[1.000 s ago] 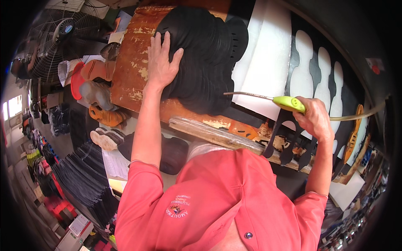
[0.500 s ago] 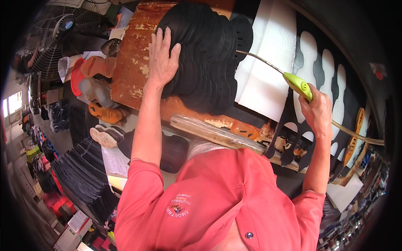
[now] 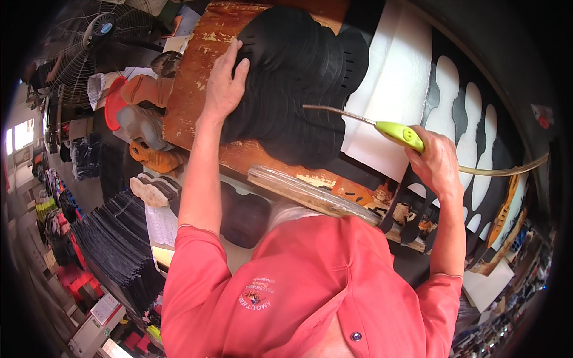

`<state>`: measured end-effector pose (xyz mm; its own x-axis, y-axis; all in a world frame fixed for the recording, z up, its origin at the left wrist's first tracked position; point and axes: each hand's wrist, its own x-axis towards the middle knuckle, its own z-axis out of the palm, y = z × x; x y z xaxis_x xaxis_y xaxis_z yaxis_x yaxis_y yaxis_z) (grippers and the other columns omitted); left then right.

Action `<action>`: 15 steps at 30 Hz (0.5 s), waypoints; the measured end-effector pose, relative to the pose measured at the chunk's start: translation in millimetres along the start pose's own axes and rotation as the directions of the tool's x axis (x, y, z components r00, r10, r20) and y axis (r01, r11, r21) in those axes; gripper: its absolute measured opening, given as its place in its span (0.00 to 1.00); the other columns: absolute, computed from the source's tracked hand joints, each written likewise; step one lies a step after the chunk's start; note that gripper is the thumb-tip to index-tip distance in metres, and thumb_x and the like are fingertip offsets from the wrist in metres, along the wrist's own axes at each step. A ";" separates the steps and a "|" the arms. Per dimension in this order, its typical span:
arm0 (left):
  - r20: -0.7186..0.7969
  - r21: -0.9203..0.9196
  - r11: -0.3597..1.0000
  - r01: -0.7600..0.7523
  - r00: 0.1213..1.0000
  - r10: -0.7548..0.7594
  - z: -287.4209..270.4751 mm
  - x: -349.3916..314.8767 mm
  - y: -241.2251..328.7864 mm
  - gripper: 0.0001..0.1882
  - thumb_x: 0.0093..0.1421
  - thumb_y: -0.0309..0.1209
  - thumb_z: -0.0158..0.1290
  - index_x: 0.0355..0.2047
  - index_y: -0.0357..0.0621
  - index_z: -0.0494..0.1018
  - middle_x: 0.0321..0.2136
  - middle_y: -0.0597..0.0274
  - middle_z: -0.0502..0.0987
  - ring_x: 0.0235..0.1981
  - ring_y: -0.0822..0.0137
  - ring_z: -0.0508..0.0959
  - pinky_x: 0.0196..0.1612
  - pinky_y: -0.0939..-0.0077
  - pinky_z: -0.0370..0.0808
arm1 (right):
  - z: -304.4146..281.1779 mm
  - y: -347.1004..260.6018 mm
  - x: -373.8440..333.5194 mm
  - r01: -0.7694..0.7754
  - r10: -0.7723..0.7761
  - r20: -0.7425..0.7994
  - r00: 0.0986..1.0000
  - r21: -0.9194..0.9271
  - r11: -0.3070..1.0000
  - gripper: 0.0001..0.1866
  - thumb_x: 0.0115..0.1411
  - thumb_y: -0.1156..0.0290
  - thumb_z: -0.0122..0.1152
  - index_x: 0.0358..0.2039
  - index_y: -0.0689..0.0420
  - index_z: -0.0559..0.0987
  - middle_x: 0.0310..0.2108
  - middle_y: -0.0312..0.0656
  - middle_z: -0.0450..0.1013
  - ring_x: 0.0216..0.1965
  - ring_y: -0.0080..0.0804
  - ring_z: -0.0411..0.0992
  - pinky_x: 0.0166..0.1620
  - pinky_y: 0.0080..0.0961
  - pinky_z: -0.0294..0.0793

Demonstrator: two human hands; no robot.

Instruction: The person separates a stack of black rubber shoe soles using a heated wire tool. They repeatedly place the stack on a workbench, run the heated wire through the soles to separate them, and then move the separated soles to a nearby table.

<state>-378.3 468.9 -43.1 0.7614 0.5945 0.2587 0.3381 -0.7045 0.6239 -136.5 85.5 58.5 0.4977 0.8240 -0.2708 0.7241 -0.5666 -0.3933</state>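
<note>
A fanned stack of black sole-shaped sheets (image 3: 286, 89) lies on the worn brown board (image 3: 197, 77) in front of me. My left hand (image 3: 227, 89) is open at the stack's left edge, its fingers stretched out and touching the sheets. In my closed right hand (image 3: 437, 164) is a lime-green air blow gun (image 3: 401, 135). Its long thin metal nozzle reaches left over the right part of the stack, the tip just above the sheets. A pale hose (image 3: 507, 172) runs from behind that hand to the right.
White sheets (image 3: 394, 77) and black sheet with sole-shaped cutouts (image 3: 453, 113) lie to the right. A plastic-wrapped bar (image 3: 310, 191) borders the near side. At left are orange and grey shoe-shaped pieces (image 3: 140, 125), a fan (image 3: 104, 27) and a tall pile of dark sheets (image 3: 113, 244).
The blow gun's nozzle has swung left and lower, from the stack's right edge to over the sheets. My left hand has slid from on top of the stack to its left edge.
</note>
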 end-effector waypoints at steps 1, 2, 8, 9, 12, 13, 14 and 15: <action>0.008 0.080 0.996 -0.035 0.999 0.035 3.1 0.1 -2.8 0.30 0.78 0.40 0.50 0.73 0.35 0.65 0.69 0.41 0.71 0.72 0.44 0.68 0.75 0.57 0.63 | 0.7 -4.5 8.7 -0.056 0.053 -0.105 0.993 -0.024 0.998 0.14 0.62 0.71 0.66 0.48 0.59 0.84 0.35 0.60 0.81 0.39 0.61 0.81 0.46 0.53 0.79; 0.035 0.071 0.997 -0.031 0.999 0.028 6.4 -1.2 -5.4 0.30 0.79 0.41 0.47 0.75 0.38 0.64 0.73 0.39 0.66 0.76 0.40 0.63 0.77 0.54 0.57 | 1.4 -8.8 16.4 -0.142 0.132 -0.163 0.978 -0.049 0.989 0.15 0.62 0.71 0.66 0.48 0.60 0.85 0.34 0.61 0.81 0.38 0.60 0.81 0.45 0.53 0.79; -0.007 0.008 1.000 0.011 1.000 -0.011 0.4 2.2 -27.4 0.30 0.80 0.43 0.41 0.78 0.45 0.61 0.79 0.37 0.54 0.80 0.33 0.49 0.81 0.47 0.44 | 8.0 -34.6 33.5 0.154 -0.155 -0.022 0.988 -0.037 0.987 0.15 0.60 0.72 0.68 0.48 0.59 0.85 0.30 0.58 0.82 0.33 0.59 0.81 0.41 0.50 0.81; 0.006 -0.012 1.000 0.000 1.000 0.000 -2.5 3.5 -30.9 0.30 0.80 0.43 0.41 0.78 0.46 0.61 0.79 0.37 0.54 0.80 0.34 0.49 0.81 0.47 0.44 | 10.1 -38.9 33.1 0.159 -0.159 -0.001 0.987 -0.038 0.987 0.15 0.60 0.73 0.67 0.48 0.57 0.85 0.30 0.56 0.82 0.34 0.59 0.81 0.41 0.49 0.81; 0.015 -0.030 1.000 -0.006 1.000 0.007 -4.0 7.2 -38.3 0.30 0.80 0.42 0.42 0.78 0.46 0.61 0.78 0.38 0.55 0.80 0.35 0.49 0.81 0.46 0.44 | 10.7 -46.3 35.6 0.006 -0.017 -0.233 0.972 -0.045 0.999 0.13 0.60 0.72 0.67 0.46 0.56 0.85 0.31 0.55 0.82 0.35 0.57 0.81 0.43 0.48 0.81; -0.001 -0.032 0.999 -0.041 0.999 0.041 -3.7 7.7 -40.3 0.30 0.80 0.42 0.42 0.78 0.46 0.61 0.78 0.39 0.55 0.80 0.35 0.50 0.81 0.46 0.45 | 9.6 -47.3 36.7 -0.026 0.006 -0.208 0.978 -0.097 0.995 0.14 0.60 0.74 0.68 0.47 0.56 0.85 0.32 0.55 0.81 0.36 0.59 0.80 0.43 0.47 0.80; 0.022 0.041 0.998 -0.041 0.999 0.040 -1.2 8.0 -41.4 0.30 0.80 0.40 0.43 0.78 0.46 0.61 0.78 0.41 0.57 0.80 0.36 0.51 0.80 0.46 0.46 | 7.8 -47.6 38.0 0.001 -0.010 -0.081 0.997 -0.105 0.994 0.13 0.61 0.73 0.67 0.47 0.57 0.85 0.32 0.55 0.82 0.36 0.59 0.81 0.42 0.47 0.80; 0.004 0.081 0.995 -0.052 0.999 0.052 -1.4 6.9 -42.9 0.30 0.80 0.40 0.43 0.78 0.46 0.61 0.78 0.41 0.57 0.80 0.37 0.51 0.80 0.45 0.46 | 6.0 -47.5 39.1 0.064 -0.068 -0.026 0.997 -0.106 0.992 0.13 0.61 0.72 0.67 0.46 0.57 0.85 0.31 0.55 0.82 0.35 0.58 0.81 0.42 0.48 0.81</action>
<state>-388.3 503.9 -67.0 0.7800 0.5556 0.2881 0.3417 -0.7637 0.5477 -154.3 144.6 61.3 0.4599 0.8601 -0.2207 0.8011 -0.5091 -0.3149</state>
